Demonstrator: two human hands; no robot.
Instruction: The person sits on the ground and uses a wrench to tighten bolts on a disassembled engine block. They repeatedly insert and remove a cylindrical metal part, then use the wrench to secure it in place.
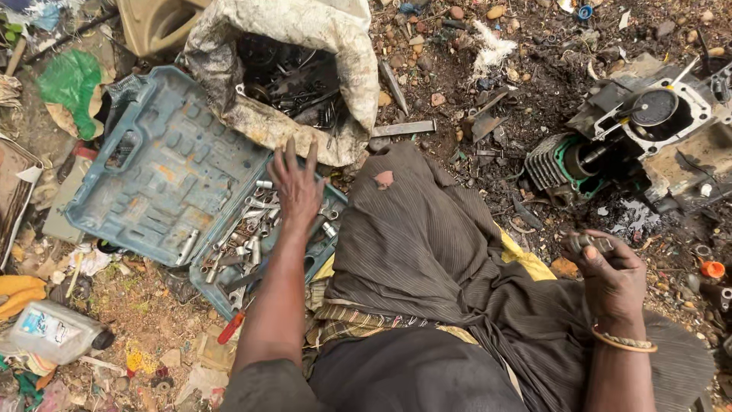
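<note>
My left hand (296,185) reaches forward with fingers spread over the open blue-grey tool case (164,172), just above its tray of several loose sockets and wrenches (248,236). It holds nothing. My right hand (610,275), with a bracelet at the wrist, is closed around a small dark metal part (591,243) above my right knee. My knee in dark striped cloth (415,229) fills the middle of the view.
A dirty white sack (286,46) full of metal tools lies open behind the case. An engine block with a finned cylinder (633,133) sits on oily ground at the right. A plastic bottle (53,332), a red-handled tool (230,326) and litter lie at the lower left.
</note>
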